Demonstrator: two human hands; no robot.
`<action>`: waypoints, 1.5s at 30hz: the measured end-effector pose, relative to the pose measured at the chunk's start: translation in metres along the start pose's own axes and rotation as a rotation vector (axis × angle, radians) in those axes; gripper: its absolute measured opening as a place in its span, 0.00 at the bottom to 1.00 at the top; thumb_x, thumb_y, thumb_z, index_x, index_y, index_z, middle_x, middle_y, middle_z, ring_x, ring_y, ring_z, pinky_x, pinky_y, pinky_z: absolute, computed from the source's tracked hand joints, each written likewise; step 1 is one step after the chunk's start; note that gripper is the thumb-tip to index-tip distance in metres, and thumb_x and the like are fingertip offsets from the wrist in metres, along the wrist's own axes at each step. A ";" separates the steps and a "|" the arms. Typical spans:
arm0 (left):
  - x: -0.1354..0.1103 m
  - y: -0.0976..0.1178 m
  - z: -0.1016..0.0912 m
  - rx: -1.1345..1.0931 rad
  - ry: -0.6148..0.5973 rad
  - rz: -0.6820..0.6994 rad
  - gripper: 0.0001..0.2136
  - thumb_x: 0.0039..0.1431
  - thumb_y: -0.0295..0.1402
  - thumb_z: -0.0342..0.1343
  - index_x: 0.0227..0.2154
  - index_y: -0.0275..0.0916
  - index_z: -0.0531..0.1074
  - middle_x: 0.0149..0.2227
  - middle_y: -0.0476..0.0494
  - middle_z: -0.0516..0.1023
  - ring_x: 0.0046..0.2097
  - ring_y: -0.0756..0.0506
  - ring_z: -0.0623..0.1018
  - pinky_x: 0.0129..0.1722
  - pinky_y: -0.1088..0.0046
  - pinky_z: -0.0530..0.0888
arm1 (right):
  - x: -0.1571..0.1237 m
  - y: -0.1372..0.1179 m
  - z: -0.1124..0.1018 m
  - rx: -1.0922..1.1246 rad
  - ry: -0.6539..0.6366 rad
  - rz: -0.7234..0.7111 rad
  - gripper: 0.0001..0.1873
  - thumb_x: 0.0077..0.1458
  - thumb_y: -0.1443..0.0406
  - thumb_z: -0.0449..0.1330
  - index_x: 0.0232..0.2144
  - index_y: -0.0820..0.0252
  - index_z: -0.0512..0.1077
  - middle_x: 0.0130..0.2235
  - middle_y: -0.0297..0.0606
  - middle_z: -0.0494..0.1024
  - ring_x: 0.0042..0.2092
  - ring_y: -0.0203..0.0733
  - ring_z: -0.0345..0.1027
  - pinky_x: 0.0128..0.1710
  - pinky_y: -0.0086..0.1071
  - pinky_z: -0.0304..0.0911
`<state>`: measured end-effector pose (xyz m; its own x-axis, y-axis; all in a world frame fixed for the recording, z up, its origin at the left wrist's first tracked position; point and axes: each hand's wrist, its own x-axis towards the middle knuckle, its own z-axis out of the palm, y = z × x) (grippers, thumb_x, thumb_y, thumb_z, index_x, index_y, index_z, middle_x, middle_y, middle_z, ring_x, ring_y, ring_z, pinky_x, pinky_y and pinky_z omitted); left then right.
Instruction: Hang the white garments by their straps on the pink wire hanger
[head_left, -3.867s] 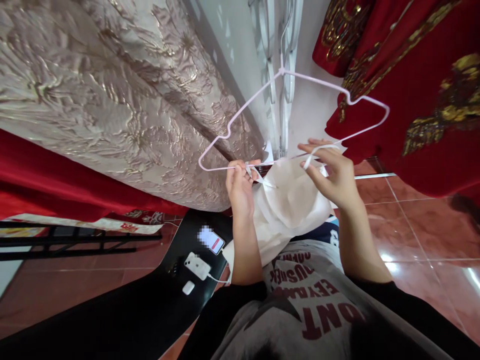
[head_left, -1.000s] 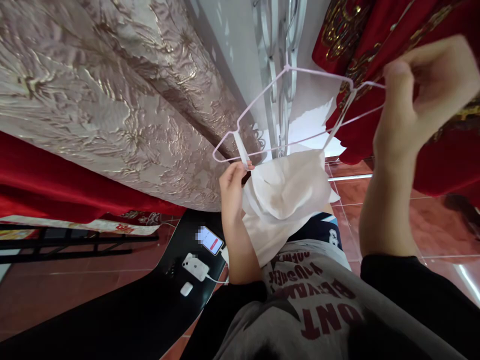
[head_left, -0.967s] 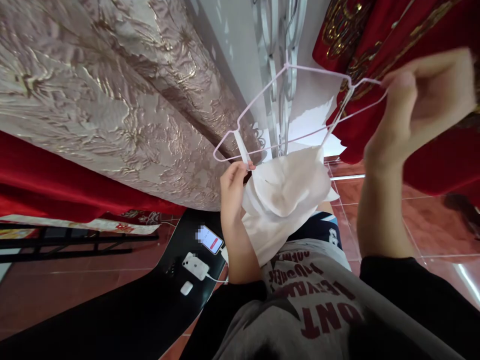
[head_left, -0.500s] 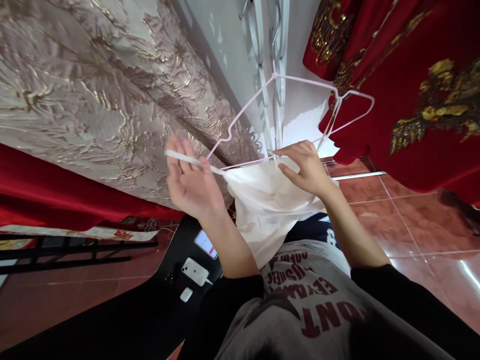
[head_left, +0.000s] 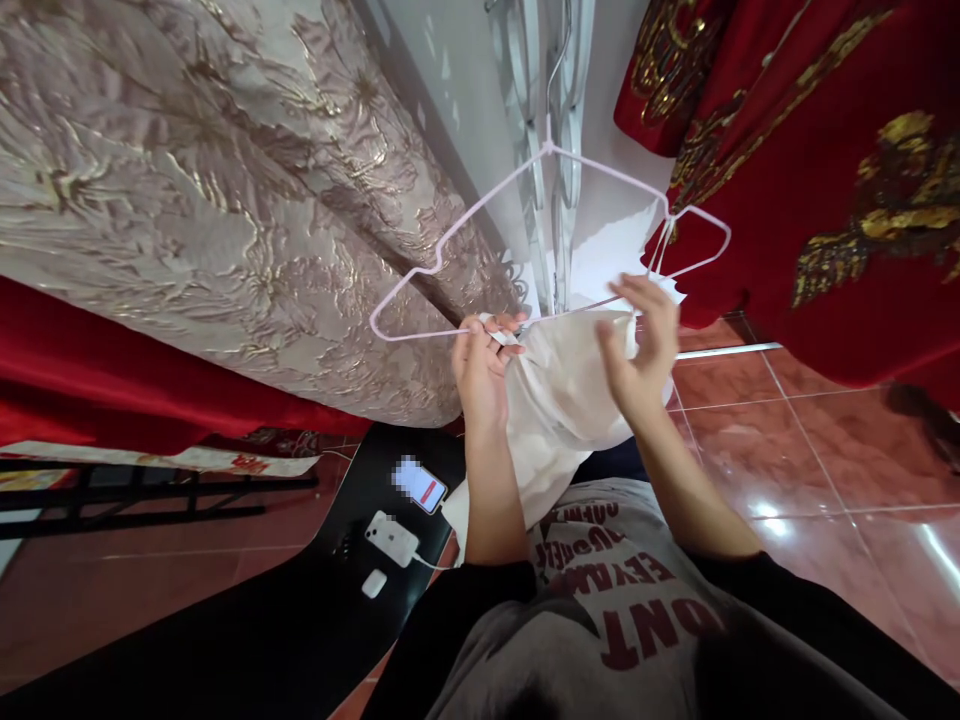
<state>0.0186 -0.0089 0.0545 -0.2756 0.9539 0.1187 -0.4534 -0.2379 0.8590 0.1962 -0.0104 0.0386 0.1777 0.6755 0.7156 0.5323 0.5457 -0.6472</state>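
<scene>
A pale pink hanger point(head_left: 549, 149) hangs in front of me by its hook. Below its lower bar hangs a white satin-like garment point(head_left: 574, 380). One thin strap point(head_left: 660, 245) of the garment is looped over the hanger's right notch. My left hand point(head_left: 484, 375) is closed on the other white strap point(head_left: 500, 332), right at the lower bar on the left; whether it also grips the bar is unclear. My right hand point(head_left: 641, 350), a little blurred, is open beside the garment's top right, thumb and fingers apart, its fingertips near the bar's right part.
A black bench point(head_left: 300, 590) at lower left bears a lit phone point(head_left: 427, 488), a white phone point(head_left: 392, 540) with a cable and a small white case point(head_left: 373, 584). Beige brocade cloth point(head_left: 225, 200) hangs left, red gold-trimmed cloth point(head_left: 750, 250) right. White metal bars point(head_left: 532, 200) stand behind the hanger.
My left hand has moved right and in to the hanger's lower bar, bringing the strap along. My right hand has shifted right, away from the garment's top edge, and its fingers have spread.
</scene>
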 end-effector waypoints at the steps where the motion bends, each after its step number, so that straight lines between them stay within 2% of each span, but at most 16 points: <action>1: 0.001 -0.001 0.000 0.006 -0.006 0.001 0.21 0.60 0.54 0.67 0.31 0.42 0.69 0.33 0.45 0.79 0.47 0.42 0.86 0.32 0.76 0.76 | 0.003 0.006 -0.007 -0.001 0.090 0.087 0.22 0.66 0.58 0.58 0.62 0.43 0.70 0.63 0.41 0.74 0.65 0.55 0.67 0.66 0.60 0.63; 3: 0.003 -0.003 -0.001 0.020 0.003 0.009 0.22 0.59 0.55 0.66 0.30 0.42 0.68 0.33 0.45 0.78 0.46 0.42 0.86 0.33 0.76 0.76 | 0.012 0.017 -0.020 0.006 0.119 0.240 0.23 0.63 0.58 0.60 0.60 0.46 0.72 0.62 0.42 0.73 0.58 0.52 0.72 0.58 0.54 0.70; 5: 0.005 -0.004 -0.001 0.022 0.022 0.026 0.24 0.58 0.57 0.66 0.30 0.42 0.67 0.32 0.46 0.77 0.45 0.42 0.86 0.33 0.76 0.76 | 0.024 0.024 -0.031 0.036 0.005 0.341 0.20 0.60 0.58 0.63 0.54 0.49 0.76 0.57 0.42 0.77 0.48 0.46 0.75 0.49 0.47 0.73; 7: 0.006 -0.004 -0.001 0.011 0.033 0.036 0.24 0.57 0.57 0.67 0.30 0.42 0.67 0.31 0.47 0.76 0.44 0.42 0.86 0.33 0.76 0.76 | 0.037 0.025 -0.037 0.091 -0.094 0.367 0.13 0.60 0.58 0.64 0.46 0.53 0.79 0.48 0.41 0.81 0.42 0.43 0.75 0.44 0.43 0.73; 9: 0.006 -0.003 0.000 0.005 0.032 0.030 0.25 0.56 0.57 0.68 0.30 0.42 0.66 0.31 0.47 0.76 0.43 0.43 0.86 0.33 0.76 0.76 | 0.050 0.021 -0.039 0.149 -0.095 0.342 0.09 0.60 0.58 0.65 0.40 0.55 0.79 0.40 0.39 0.82 0.39 0.42 0.75 0.41 0.41 0.72; 14: 0.004 0.000 0.000 0.038 0.028 -0.010 0.24 0.57 0.57 0.67 0.31 0.43 0.65 0.31 0.48 0.74 0.43 0.44 0.85 0.30 0.77 0.76 | 0.080 0.006 -0.042 0.228 0.045 0.225 0.07 0.62 0.57 0.66 0.35 0.53 0.78 0.32 0.39 0.81 0.33 0.42 0.75 0.33 0.40 0.70; 18: 0.003 0.001 0.000 0.051 0.024 -0.032 0.23 0.58 0.55 0.66 0.31 0.43 0.65 0.31 0.48 0.74 0.44 0.44 0.85 0.29 0.77 0.75 | 0.101 0.009 -0.056 0.219 0.162 0.090 0.09 0.64 0.60 0.63 0.46 0.49 0.81 0.41 0.38 0.84 0.34 0.44 0.78 0.30 0.42 0.73; 22: 0.002 0.001 0.000 0.035 0.010 -0.056 0.22 0.60 0.54 0.65 0.31 0.43 0.65 0.31 0.47 0.75 0.44 0.44 0.85 0.28 0.77 0.75 | 0.103 0.031 -0.068 0.322 0.436 -0.149 0.17 0.64 0.67 0.64 0.50 0.41 0.83 0.47 0.29 0.86 0.52 0.47 0.83 0.45 0.39 0.78; 24: 0.003 0.002 -0.001 0.034 0.014 -0.052 0.23 0.59 0.54 0.66 0.31 0.42 0.64 0.31 0.47 0.75 0.44 0.43 0.85 0.29 0.77 0.75 | 0.093 0.037 -0.070 0.390 0.600 -0.220 0.19 0.62 0.69 0.66 0.49 0.37 0.84 0.49 0.24 0.86 0.58 0.44 0.80 0.46 0.34 0.77; 26: 0.003 0.002 -0.003 0.040 0.012 -0.051 0.23 0.58 0.55 0.67 0.30 0.42 0.65 0.31 0.47 0.76 0.44 0.43 0.85 0.29 0.77 0.75 | 0.076 0.034 -0.070 0.361 0.728 -0.185 0.18 0.62 0.69 0.67 0.45 0.36 0.85 0.46 0.22 0.87 0.50 0.39 0.83 0.41 0.32 0.75; 28: 0.004 0.002 -0.004 0.034 0.001 -0.057 0.23 0.57 0.55 0.68 0.30 0.42 0.65 0.31 0.46 0.77 0.45 0.43 0.86 0.28 0.78 0.74 | 0.059 0.023 -0.068 0.257 0.764 -0.125 0.12 0.63 0.66 0.67 0.41 0.39 0.86 0.40 0.24 0.87 0.39 0.39 0.83 0.38 0.36 0.76; 30: 0.003 0.000 -0.002 0.015 -0.017 -0.076 0.23 0.57 0.54 0.68 0.30 0.42 0.67 0.32 0.45 0.79 0.45 0.42 0.86 0.28 0.78 0.74 | 0.045 0.008 -0.063 0.152 0.564 -0.098 0.07 0.64 0.61 0.67 0.40 0.43 0.86 0.38 0.28 0.87 0.39 0.44 0.83 0.41 0.44 0.78; 34: -0.001 -0.006 0.004 -0.004 -0.060 -0.125 0.19 0.57 0.51 0.69 0.31 0.41 0.70 0.37 0.41 0.84 0.49 0.40 0.86 0.30 0.77 0.76 | 0.039 -0.006 -0.044 0.034 -0.219 -0.089 0.08 0.66 0.58 0.63 0.39 0.49 0.83 0.43 0.35 0.88 0.50 0.52 0.82 0.57 0.56 0.72; 36: -0.004 -0.008 0.000 0.003 -0.063 -0.118 0.15 0.58 0.46 0.69 0.36 0.41 0.74 0.43 0.38 0.86 0.51 0.39 0.86 0.32 0.76 0.77 | 0.042 -0.004 -0.033 -0.008 -0.411 -0.083 0.09 0.66 0.58 0.62 0.38 0.51 0.82 0.43 0.37 0.88 0.48 0.52 0.81 0.58 0.55 0.69; 40: -0.002 -0.007 -0.031 0.112 0.084 0.050 0.15 0.57 0.35 0.67 0.47 0.42 0.79 0.54 0.37 0.85 0.52 0.41 0.86 0.34 0.76 0.79 | 0.042 0.004 -0.022 -0.034 -0.417 -0.047 0.10 0.67 0.58 0.60 0.37 0.51 0.82 0.43 0.37 0.88 0.46 0.51 0.80 0.55 0.51 0.65; 45: 0.013 0.005 -0.076 0.392 0.437 0.499 0.06 0.60 0.30 0.62 0.39 0.40 0.81 0.50 0.42 0.86 0.47 0.43 0.86 0.32 0.75 0.78 | 0.032 0.002 -0.023 0.046 -0.365 -0.068 0.09 0.66 0.59 0.61 0.37 0.51 0.82 0.42 0.35 0.88 0.45 0.49 0.79 0.54 0.49 0.64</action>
<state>-0.0522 -0.0119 0.0225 -0.7157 0.5722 0.4004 0.1232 -0.4609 0.8789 0.2220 0.0010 0.0666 -0.1684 0.7647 0.6220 0.4932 0.6117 -0.6185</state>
